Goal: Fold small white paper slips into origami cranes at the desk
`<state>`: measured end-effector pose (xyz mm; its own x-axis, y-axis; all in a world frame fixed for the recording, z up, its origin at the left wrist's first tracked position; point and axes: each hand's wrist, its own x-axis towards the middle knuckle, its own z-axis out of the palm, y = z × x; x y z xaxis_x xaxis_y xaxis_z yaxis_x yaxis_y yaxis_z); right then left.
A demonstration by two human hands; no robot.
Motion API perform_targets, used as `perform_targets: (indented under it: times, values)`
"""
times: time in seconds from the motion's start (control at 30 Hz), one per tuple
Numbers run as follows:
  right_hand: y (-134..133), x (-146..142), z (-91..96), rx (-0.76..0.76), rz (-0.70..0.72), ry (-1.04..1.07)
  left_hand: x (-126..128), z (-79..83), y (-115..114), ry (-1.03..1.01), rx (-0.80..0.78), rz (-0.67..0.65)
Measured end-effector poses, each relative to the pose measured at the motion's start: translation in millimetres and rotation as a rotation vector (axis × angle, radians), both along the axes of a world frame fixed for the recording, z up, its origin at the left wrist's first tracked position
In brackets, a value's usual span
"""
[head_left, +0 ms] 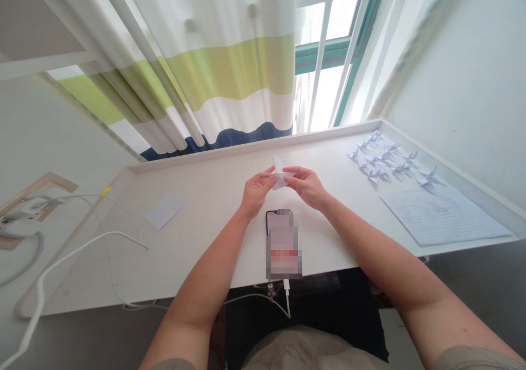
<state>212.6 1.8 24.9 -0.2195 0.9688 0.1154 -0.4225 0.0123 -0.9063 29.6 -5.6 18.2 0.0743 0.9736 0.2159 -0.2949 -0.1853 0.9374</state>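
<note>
Between my two hands, above the middle of the white desk [213, 211], is a small white folded paper [279, 180] with a pointed flap standing up. My left hand [259, 191] pinches its left side between thumb and fingers. On the opposite side, my right hand [306, 185] grips the paper the same way. Its lower folds are partly covered by my fingertips. Nearer to me lies a phone [281, 244], its screen blurred out, with a white cable plugged into its lower end.
Several white folded paper cranes [386, 159] stand at the back right, behind a written sheet [444, 216]. A loose piece of white paper [165, 211] lies on the left. White cables [94, 238] run from a wall socket [35, 208] across the desk's left side. Curtains [230, 68] hang behind.
</note>
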Motion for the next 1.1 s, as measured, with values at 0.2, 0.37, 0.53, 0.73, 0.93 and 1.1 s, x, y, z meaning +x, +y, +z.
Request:
perform_targets:
  times: [0.2,0.37,0.53,0.73,0.93,1.1]
  values:
    - [2.4,1.8,1.0,-0.017,-0.024,0.030,-3.8,7.5,-1.7,-0.072,-0.056,-0.064]
    - [2.7,3.3,1.8,-0.024,-0.061,0.049,-3.7,9.1,-1.3,-0.092,-0.089,-0.122]
    - [3.1,4.2,1.4,-0.020,-0.060,0.033,-1.0,6.3,-1.1,-0.071,-0.081,-0.031]
    - [4.0,5.1,-2.1,0.021,-0.073,-0.034,-2.7,7.5,-1.1,-0.044,-0.077,0.061]
    - [2.6,5.1,-4.0,0.039,-0.030,-0.088,-2.6,7.3,-1.9,-0.066,-0.125,-0.015]
    - [2.3,3.6,-5.8,0.035,-0.017,-0.089,-2.1,4.7,0.9,-0.117,-0.150,-0.009]
